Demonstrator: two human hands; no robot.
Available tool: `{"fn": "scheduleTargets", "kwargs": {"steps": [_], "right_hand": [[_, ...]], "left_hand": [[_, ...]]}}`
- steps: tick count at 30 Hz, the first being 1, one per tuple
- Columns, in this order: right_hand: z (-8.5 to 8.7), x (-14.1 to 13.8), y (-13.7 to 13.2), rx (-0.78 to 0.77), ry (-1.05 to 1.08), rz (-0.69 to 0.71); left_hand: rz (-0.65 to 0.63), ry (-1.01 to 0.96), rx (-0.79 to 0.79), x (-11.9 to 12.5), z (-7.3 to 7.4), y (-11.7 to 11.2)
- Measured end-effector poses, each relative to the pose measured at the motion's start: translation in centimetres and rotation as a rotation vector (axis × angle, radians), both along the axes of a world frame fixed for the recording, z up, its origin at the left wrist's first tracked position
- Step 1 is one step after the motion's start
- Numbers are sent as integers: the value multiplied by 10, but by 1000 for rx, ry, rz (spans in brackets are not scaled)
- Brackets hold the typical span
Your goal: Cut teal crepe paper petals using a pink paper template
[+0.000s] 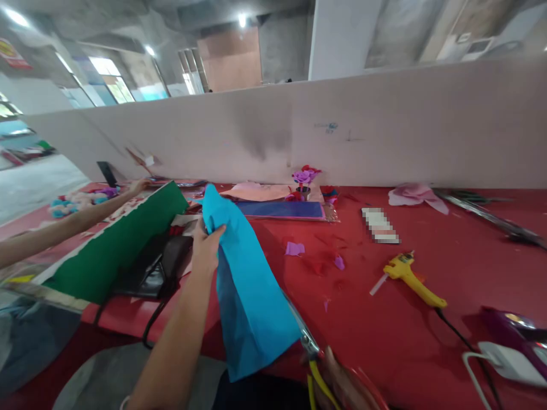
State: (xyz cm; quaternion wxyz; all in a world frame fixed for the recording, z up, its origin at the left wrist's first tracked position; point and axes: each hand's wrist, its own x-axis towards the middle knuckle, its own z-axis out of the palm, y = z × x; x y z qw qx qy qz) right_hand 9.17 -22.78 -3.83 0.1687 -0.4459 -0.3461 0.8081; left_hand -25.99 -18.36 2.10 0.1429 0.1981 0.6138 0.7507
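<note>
My left hand pinches the top of a bright blue sheet, folded and hanging down; whether it is paper, foam or cloth I cannot tell. At the lower right, my right hand is closed around scissors with yellow and red handles. Their metal blades lie along the right edge of the sheet, partly behind it, so how far they are apart is hidden. Purple scraps lie on the red table beyond the sheet.
A yellow glue gun lies to the right, its cord running toward a white plug or adapter. Artificial flowers stand at the back. On the left are a black bag, a green board and another person's arm.
</note>
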Motion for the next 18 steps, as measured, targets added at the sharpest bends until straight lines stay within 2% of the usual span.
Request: {"fn": "scheduleTargets", "kwargs": {"steps": [3, 6, 8, 11, 14, 16, 18], "right_hand": [[10, -4, 2, -125, 83, 29], [14, -16, 13, -156, 144, 97], [12, -26, 23, -149, 198, 171], [8, -42, 38, -111, 228, 246], [9, -53, 46, -80, 186, 223], [12, -56, 49, -66, 164, 182], [14, -57, 49, -57, 155, 141]], "left_hand": [[-95, 53, 110, 0, 27, 28], [-235, 58, 137, -5, 45, 71], [-254, 74, 29, -11, 48, 100], [-207, 177, -228, -18, 42, 127], [-154, 270, -328, -16, 24, 123], [-141, 352, -370, -3, 8, 101], [-197, 451, -396, 23, -8, 67]]}}
